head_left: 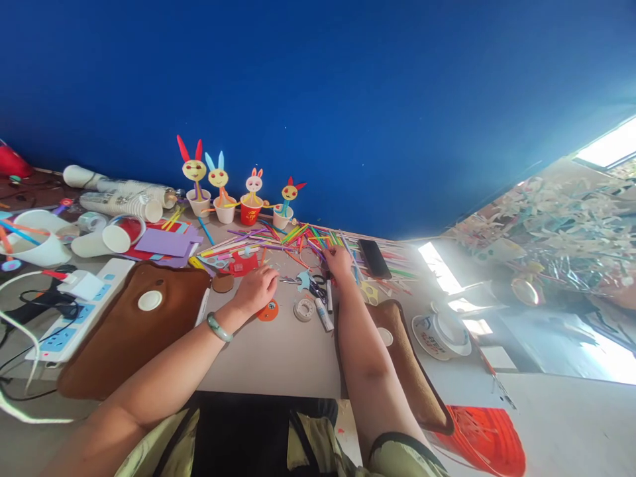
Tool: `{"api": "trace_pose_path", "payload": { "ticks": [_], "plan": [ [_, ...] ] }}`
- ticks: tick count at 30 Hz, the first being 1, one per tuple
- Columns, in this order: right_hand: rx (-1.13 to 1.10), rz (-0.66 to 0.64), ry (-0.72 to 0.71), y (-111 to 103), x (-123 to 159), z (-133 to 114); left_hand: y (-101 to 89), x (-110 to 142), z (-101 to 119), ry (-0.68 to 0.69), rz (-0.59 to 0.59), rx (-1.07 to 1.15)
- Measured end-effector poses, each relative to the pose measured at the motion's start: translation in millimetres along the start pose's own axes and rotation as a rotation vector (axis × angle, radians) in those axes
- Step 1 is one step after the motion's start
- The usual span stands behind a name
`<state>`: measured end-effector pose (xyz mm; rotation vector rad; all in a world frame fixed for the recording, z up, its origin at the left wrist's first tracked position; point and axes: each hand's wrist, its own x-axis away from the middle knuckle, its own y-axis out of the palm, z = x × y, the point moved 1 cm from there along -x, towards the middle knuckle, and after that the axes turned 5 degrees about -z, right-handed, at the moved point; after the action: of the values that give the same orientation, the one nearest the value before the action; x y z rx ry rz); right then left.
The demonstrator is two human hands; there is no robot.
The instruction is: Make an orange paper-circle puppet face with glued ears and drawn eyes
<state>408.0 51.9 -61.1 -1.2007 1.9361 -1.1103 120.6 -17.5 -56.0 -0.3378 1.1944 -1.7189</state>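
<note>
My left hand [257, 290] is over the table beside a red paper piece [244, 264], a jade bangle [219, 327] at its wrist. Its fingers are curled together, and what they may hold is too small to make out. On the pile of coloured sticks or straws [303, 233] rests my right hand [339, 262], fingers pinched down among them; any piece in its grip is hidden. Between the hands are scissors [318, 289], a light-blue paper cutout [303, 281], a roll of tape [304, 309], a glue bottle [324, 314] and an orange disc [269, 310].
Several rabbit-faced figures in cups, one a red cup [251, 211], stand along the blue wall. A phone [374, 259] lies to the right. Brown cushions [134, 331] flank the work area, with a power strip [82, 317] at left. A red basket [489, 437] stands lower right.
</note>
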Motion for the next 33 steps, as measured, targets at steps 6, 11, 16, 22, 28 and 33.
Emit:
{"api": "trace_pose_path", "payload": {
  "ticks": [6, 11, 16, 22, 28, 33],
  "plan": [
    [-0.185, 0.131, -0.025, -6, -1, 4, -0.8, 0, 0, 0.008, 0.007, 0.004],
    [-0.4, 0.22, -0.001, -10, -4, 12, -1.8, 0, 0, 0.001, 0.006, 0.013],
    [-0.598, 0.28, 0.054, -12, -3, 15, -1.8, 0, -2, -0.004, 0.01, 0.018],
    [-0.771, 0.312, 0.106, -14, -3, 13, -0.5, 1, -4, -0.004, 0.027, 0.02],
    [-0.882, 0.307, 0.109, -14, -6, 13, 0.0, 1, -5, -0.001, 0.043, 0.023],
    [-0.937, 0.279, 0.078, -12, -7, 12, 1.6, 1, -6, -0.007, 0.058, 0.021]
  ]
}}
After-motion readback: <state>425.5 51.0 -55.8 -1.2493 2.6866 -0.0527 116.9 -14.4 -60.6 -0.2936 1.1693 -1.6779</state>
